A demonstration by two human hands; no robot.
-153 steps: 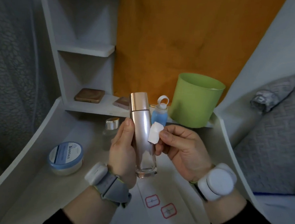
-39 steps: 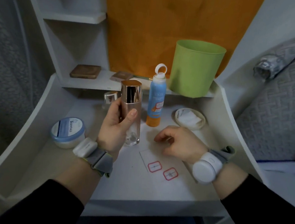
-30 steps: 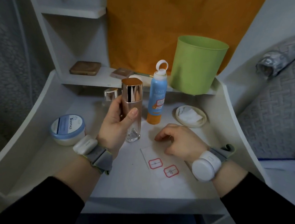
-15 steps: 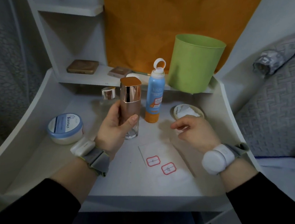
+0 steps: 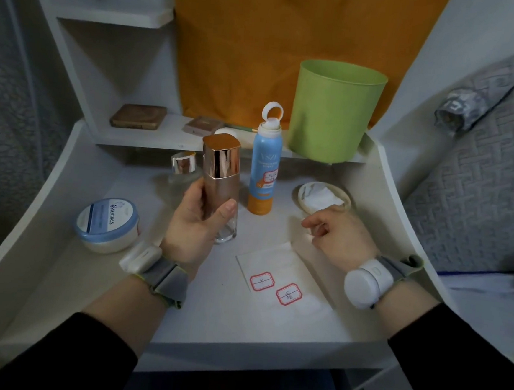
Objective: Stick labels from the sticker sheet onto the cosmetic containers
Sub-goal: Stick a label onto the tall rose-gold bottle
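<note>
My left hand (image 5: 196, 224) grips a tall rose-gold bottle (image 5: 221, 173) upright, its clear base touching or just above the white desk (image 5: 209, 311). The sticker sheet (image 5: 277, 276) lies flat in front of it with two red-bordered labels left on it. My right hand (image 5: 338, 235) hovers loosely curled above the sheet's far right corner, near a small dish (image 5: 346, 202) holding white paper scraps; I see nothing in its fingers. A blue and orange spray bottle (image 5: 263, 170) stands behind, a red-bordered label on its side.
A round blue-lidded cream jar (image 5: 107, 223) sits at the left. A small glass bottle with a silver cap (image 5: 182, 167) stands behind the rose-gold one. A green bin (image 5: 333, 111) and flat compacts (image 5: 139, 117) rest on the back shelf. A grey quilted bed (image 5: 481, 181) borders the right.
My right hand has lifted off the sticker sheet and moved back and right toward the dish. My left hand has kept the rose-gold bottle upright in nearly the same spot.
</note>
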